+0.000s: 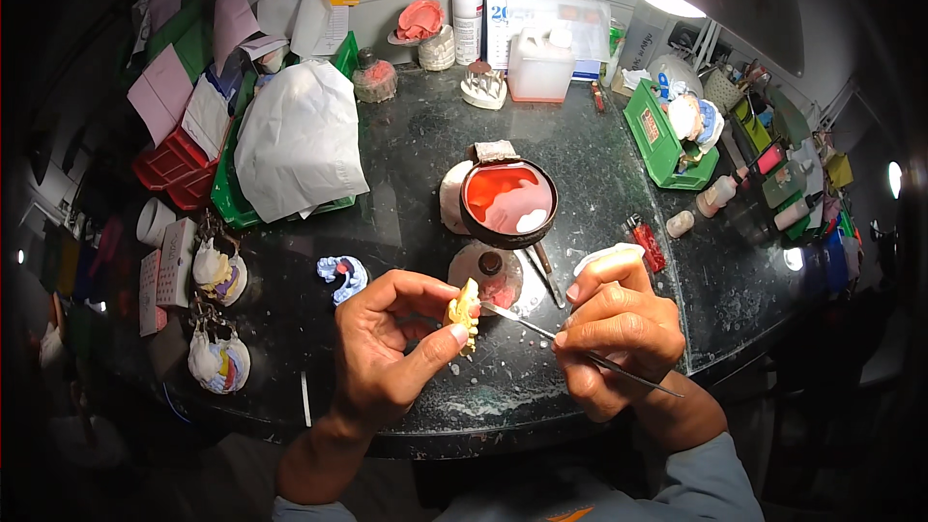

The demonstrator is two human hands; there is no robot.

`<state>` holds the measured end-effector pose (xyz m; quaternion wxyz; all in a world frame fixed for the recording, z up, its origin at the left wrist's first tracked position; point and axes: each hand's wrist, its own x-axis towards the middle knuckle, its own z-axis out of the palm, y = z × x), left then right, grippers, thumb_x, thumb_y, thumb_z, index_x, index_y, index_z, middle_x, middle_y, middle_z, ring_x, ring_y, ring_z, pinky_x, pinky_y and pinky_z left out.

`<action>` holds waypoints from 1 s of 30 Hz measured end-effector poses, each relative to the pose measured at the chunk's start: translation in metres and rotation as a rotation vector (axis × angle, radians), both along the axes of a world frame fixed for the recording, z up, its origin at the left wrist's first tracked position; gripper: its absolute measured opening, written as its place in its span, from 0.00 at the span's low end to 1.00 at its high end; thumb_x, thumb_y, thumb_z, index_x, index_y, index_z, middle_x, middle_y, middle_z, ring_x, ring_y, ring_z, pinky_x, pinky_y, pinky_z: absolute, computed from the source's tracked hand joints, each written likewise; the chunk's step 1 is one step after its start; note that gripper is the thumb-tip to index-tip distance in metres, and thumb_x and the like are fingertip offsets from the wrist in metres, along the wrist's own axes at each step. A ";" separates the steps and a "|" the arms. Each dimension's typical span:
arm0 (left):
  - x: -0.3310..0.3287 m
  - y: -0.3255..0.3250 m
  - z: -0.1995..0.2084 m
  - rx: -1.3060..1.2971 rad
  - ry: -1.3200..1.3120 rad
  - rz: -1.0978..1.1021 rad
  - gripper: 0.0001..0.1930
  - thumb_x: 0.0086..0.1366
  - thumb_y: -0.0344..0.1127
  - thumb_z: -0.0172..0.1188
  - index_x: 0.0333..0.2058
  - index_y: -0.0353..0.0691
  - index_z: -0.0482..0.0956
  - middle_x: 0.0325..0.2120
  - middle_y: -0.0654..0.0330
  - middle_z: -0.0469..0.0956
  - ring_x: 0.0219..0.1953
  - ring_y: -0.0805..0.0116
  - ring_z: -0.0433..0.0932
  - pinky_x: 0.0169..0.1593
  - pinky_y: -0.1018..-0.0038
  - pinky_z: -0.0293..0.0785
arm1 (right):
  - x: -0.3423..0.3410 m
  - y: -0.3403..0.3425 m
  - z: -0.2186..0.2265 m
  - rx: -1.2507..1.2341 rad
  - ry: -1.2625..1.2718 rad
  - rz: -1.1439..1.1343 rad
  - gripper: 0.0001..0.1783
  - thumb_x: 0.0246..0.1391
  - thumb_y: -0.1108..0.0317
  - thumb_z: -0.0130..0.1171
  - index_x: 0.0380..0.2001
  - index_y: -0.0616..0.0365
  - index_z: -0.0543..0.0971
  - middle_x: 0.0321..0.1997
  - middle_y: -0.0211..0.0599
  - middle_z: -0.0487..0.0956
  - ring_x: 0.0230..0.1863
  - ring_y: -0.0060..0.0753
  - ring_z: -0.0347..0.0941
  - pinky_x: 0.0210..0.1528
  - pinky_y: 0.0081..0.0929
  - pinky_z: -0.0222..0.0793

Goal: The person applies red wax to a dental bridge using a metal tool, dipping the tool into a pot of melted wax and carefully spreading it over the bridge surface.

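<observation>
My left hand (406, 338) pinches a small yellow dental model piece (463, 317) between thumb and fingers. In my right hand (623, 333) is a thin metal dental spatula (609, 363), held like a pen. Its flat tip touches the yellow piece or lies right beside it; I cannot tell which. White cloth or tissue (619, 253) shows at the right fingers. Just beyond my hands stands a round dark pan (552, 222) with red and pink wax-like material in it. Nearer is a round glass vessel (507, 280) with a dark knob, partly hidden by my left fingers.
A blue dental model (343, 278) lies left of my hands. Further left stand two articulated models, one upper (220, 272) and one lower (219, 360). More tools (546, 275) lie by the pan. Green trays (667, 140) and a white jug (539, 68) stand further back.
</observation>
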<state>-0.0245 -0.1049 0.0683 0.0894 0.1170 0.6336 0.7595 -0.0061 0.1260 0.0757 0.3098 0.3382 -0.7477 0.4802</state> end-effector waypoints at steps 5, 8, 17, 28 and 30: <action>0.000 -0.001 -0.002 0.019 -0.009 -0.012 0.14 0.56 0.25 0.63 0.42 0.28 0.77 0.35 0.49 0.84 0.38 0.68 0.83 0.47 0.72 0.80 | 0.000 0.000 -0.001 0.018 -0.005 0.000 0.14 0.30 0.81 0.64 0.27 0.57 0.82 0.21 0.29 0.79 0.34 0.38 0.75 0.37 0.30 0.71; 0.001 -0.001 -0.002 0.030 -0.008 -0.014 0.15 0.56 0.25 0.63 0.42 0.27 0.77 0.35 0.49 0.84 0.38 0.68 0.83 0.47 0.71 0.80 | 0.001 0.000 -0.001 0.015 -0.005 0.000 0.14 0.30 0.81 0.64 0.27 0.57 0.82 0.21 0.29 0.79 0.34 0.37 0.75 0.36 0.29 0.71; -0.002 -0.006 -0.010 0.084 0.046 -0.084 0.13 0.61 0.22 0.64 0.45 0.26 0.76 0.38 0.50 0.84 0.40 0.71 0.84 0.46 0.75 0.81 | 0.000 0.000 -0.001 0.014 0.012 0.004 0.13 0.29 0.80 0.63 0.26 0.58 0.82 0.21 0.30 0.79 0.31 0.37 0.75 0.37 0.29 0.71; -0.004 -0.008 -0.009 0.171 -0.153 -0.117 0.16 0.59 0.26 0.59 0.45 0.25 0.75 0.37 0.44 0.84 0.39 0.63 0.85 0.44 0.70 0.83 | -0.004 0.004 -0.009 -0.063 0.085 -0.123 0.13 0.36 0.79 0.65 0.31 0.59 0.80 0.25 0.31 0.81 0.33 0.36 0.74 0.43 0.32 0.68; -0.005 -0.009 -0.010 0.252 -0.189 -0.154 0.15 0.60 0.25 0.60 0.46 0.24 0.76 0.38 0.44 0.84 0.38 0.66 0.85 0.42 0.74 0.83 | -0.003 0.003 -0.008 -0.076 0.057 -0.134 0.13 0.36 0.80 0.64 0.31 0.59 0.80 0.25 0.32 0.81 0.33 0.36 0.73 0.44 0.32 0.67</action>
